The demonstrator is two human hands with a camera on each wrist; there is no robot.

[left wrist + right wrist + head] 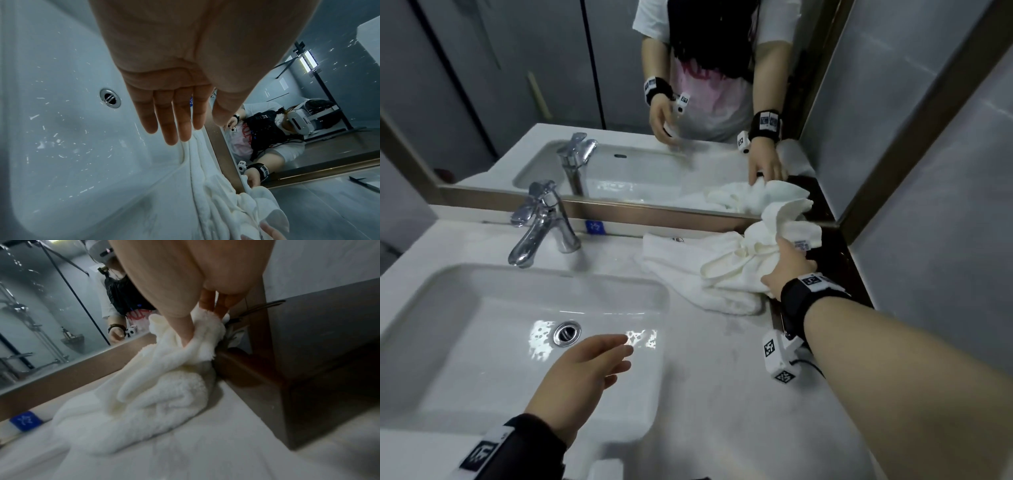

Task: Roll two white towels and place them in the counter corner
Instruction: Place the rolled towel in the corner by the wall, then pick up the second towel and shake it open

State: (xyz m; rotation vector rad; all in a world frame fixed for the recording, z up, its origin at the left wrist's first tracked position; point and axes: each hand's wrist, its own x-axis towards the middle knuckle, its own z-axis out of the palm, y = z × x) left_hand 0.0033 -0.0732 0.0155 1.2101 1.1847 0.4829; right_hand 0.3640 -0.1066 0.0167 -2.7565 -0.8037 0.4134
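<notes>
Two white towels lie crumpled on the counter to the right of the sink. One towel (pixel 688 263) lies flat beside the mirror frame. The other, bunched towel (pixel 774 233) (pixel 197 340) is lifted at its top, where my right hand (pixel 789 263) (pixel 191 331) pinches it between thumb and fingers, close to the counter corner (pixel 822 219). My left hand (pixel 592 363) (pixel 174 116) hovers above the sink basin with fingers straight and spread, holding nothing. The towels (pixel 216 199) trail past its fingertips in the left wrist view.
A white sink basin (pixel 465 308) with a chrome drain (pixel 566 333) and a chrome faucet (pixel 541 222) fills the left. A mirror (pixel 619 102) runs along the back. A dark ledge (pixel 839 260) and grey wall bound the right side. White counter (pixel 722 377) lies in front.
</notes>
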